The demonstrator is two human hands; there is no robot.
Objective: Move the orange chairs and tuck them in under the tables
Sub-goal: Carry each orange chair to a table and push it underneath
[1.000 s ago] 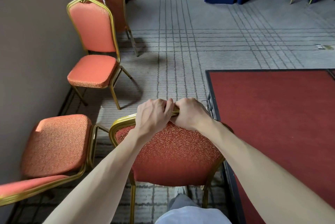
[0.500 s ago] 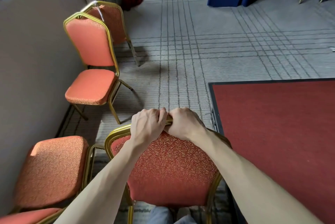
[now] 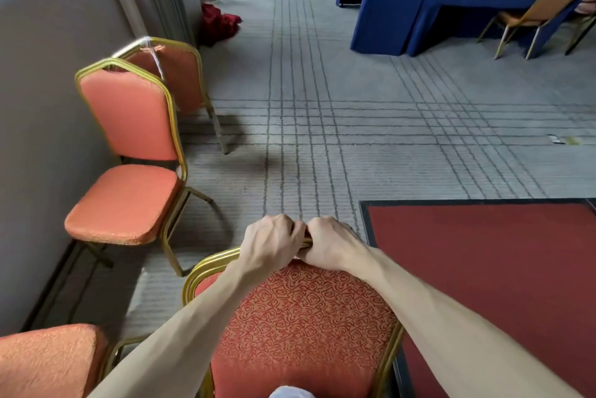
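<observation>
— How many orange chairs can you count close to the person?

— Four. One patterned chair (image 3: 300, 317) is directly in front, its right side touching the edge of the red desk (image 3: 483, 268). Two chairs stand one behind the other along the left wall: the nearer chair (image 3: 129, 159) and the far chair (image 3: 174, 75). A fourth seat (image 3: 45, 362) shows at the bottom left corner.

— And the hands?

— Both are on the top rail of the patterned chair, side by side and touching. The left hand (image 3: 271, 244) and the right hand (image 3: 329, 244) have their fingers curled tightly around the gold frame.

— Other desks?

— One blue-covered desk (image 3: 435, 7) far away, with a brown chair (image 3: 541, 13) beside it.
</observation>
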